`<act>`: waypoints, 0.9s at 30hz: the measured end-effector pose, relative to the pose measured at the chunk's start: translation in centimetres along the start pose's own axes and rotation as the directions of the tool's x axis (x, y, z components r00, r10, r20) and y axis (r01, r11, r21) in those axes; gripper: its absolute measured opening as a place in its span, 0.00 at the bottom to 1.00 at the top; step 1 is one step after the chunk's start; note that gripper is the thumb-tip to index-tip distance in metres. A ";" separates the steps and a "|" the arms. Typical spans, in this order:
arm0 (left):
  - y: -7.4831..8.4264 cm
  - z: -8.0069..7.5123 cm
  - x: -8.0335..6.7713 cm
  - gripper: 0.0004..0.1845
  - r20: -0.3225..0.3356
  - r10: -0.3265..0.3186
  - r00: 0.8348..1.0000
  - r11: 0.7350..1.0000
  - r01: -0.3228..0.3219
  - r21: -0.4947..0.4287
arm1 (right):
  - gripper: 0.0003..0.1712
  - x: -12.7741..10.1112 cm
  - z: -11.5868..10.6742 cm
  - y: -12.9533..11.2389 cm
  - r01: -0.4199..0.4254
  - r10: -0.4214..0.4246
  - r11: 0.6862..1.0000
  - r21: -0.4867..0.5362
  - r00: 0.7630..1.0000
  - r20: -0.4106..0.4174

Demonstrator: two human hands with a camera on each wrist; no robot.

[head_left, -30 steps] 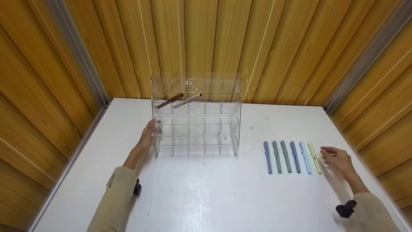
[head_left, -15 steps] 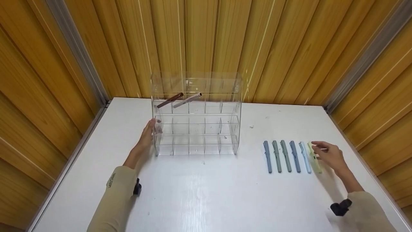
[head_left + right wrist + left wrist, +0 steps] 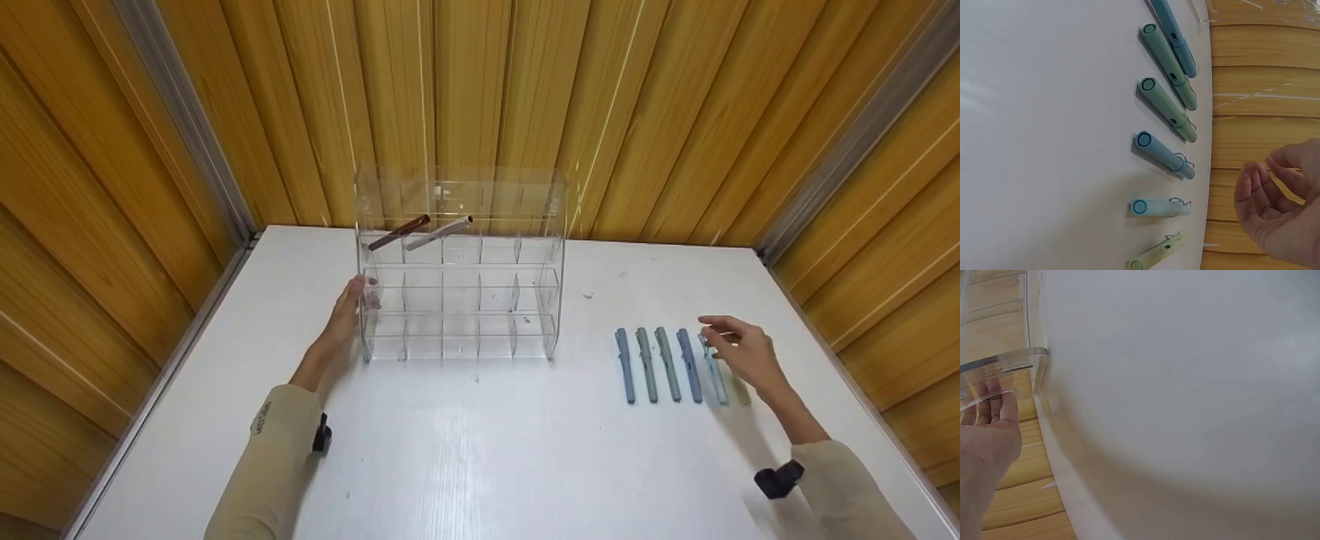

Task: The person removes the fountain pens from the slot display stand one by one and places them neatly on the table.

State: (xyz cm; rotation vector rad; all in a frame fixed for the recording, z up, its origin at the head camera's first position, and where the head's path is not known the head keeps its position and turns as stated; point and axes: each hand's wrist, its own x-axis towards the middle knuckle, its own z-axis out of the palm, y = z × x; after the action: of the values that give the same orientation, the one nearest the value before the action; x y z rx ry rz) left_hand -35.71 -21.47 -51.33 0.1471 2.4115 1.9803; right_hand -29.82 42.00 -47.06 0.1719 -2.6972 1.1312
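L hand (image 3: pixel 343 315) touches the L side of a clear acrylic compartment rack (image 3: pixel 480 287), grip wide, fingers nearly straight. In the rack's upper row, a dark-brown pen (image 3: pixel 399 233) & a pale pinkish pen (image 3: pixel 439 234) tilt R. Farther R on the white tabletop (image 3: pixel 465 450), in a row: a dusty-blue pen (image 3: pixel 625 365), a grey-green pen (image 3: pixel 646 365), a 2nd grey-green pen (image 3: pixel 668 364), a slate-blue pen (image 3: pixel 690 366), a pale sky-blue pen (image 3: pixel 716 379), a pale yellow-green pen (image 3: pixel 741 391). R hand (image 3: pixel 742 352) hovers over the last 2; grip narrow, small gap btwn thumb & fingertips.

At your twelve o'clock stands a clear rack (image 3: pixel 499 265), with a brown pen (image 3: pixel 399 232) and a pale pen (image 3: pixel 439 233) slanting in its upper row; toward your two o'clock, six pens (image 3: pixel 668 365) lie side by side.
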 end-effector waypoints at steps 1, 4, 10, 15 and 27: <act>0.0 0.0 0.0 0.45 0.002 0.000 1.000 1.000 0.000 0.007 | 0.20 0.1 0.2 -0.2 0.007 -0.007 1.000 -0.001 1.000 0.002; 0.1 -0.1 0.0 0.44 0.006 -0.009 1.000 1.000 0.008 0.028 | 0.20 0.4 0.8 -1.2 0.020 -0.020 1.000 0.016 1.000 0.009; 0.3 0.0 -0.3 0.45 0.022 0.007 1.000 1.000 -0.008 0.029 | 0.19 0.5 2.4 -2.9 0.047 -0.048 0.997 0.067 0.999 0.008; 0.2 0.1 -0.3 0.47 0.021 -0.002 1.000 1.000 0.001 0.031 | 0.18 0.3 3.8 -4.3 0.054 -0.058 0.994 0.094 0.998 0.033; 0.1 0.1 -0.4 0.49 0.017 0.025 1.000 1.000 -0.025 -0.016 | 0.14 0.3 6.2 -7.1 0.171 -0.165 0.956 0.240 0.985 -0.044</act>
State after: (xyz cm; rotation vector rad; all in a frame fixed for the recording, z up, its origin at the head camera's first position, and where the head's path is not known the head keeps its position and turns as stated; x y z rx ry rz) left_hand -35.32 -21.37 -51.27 0.1943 2.3949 1.9991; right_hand -29.72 32.63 -46.29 0.4155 -2.4605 1.3963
